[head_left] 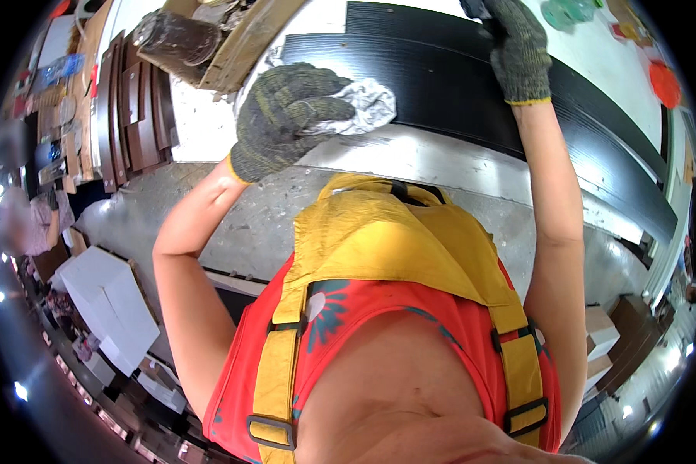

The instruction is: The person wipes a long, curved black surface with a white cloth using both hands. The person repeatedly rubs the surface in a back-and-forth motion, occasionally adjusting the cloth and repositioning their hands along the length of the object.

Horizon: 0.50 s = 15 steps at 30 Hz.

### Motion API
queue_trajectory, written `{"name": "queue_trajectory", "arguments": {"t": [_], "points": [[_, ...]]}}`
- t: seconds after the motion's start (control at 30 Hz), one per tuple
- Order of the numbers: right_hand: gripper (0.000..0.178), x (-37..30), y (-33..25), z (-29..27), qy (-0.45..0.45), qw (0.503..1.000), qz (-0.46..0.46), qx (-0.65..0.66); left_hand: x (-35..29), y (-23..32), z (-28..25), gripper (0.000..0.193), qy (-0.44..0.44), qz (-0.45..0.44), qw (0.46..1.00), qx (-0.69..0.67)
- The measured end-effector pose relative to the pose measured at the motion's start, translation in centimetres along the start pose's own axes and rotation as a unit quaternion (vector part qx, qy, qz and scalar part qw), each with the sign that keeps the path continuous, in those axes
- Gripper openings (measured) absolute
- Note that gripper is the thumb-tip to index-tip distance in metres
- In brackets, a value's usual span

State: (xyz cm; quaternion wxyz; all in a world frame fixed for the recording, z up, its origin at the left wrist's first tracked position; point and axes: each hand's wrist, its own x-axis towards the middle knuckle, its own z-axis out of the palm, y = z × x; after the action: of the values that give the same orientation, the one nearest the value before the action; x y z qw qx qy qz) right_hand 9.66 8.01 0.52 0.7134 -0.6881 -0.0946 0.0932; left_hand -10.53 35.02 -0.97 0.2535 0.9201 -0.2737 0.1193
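Left hand (290,116) grasped a white cloth (370,107) by black boards (433,73).
Right hand (520,54) was beside a dark object (475,9); its grip I could not tell.

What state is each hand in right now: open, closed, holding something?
Left hand: closed on a crumpled white cloth.
Right hand: at a dark object by the upper edge; grip cannot be told.
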Motion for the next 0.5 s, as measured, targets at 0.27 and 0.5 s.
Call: {"name": "queue_trajectory", "arguments": {"t": [0.27, 0.5], "points": [[0.029, -3.1, -5.5, 8.1, -0.126, 0.929, -0.152, -0.314, -0.6, -1.3, 1.6, 0.039, 0.053, 0.049, 0.997, -0.041], [0.022, -1.8, -0.7, 14.6, -0.139, 0.836, -0.392, -0.358, 0.4, -1.1, 1.9, 0.036, 0.089, 0.058, 0.993, -0.053]]}}
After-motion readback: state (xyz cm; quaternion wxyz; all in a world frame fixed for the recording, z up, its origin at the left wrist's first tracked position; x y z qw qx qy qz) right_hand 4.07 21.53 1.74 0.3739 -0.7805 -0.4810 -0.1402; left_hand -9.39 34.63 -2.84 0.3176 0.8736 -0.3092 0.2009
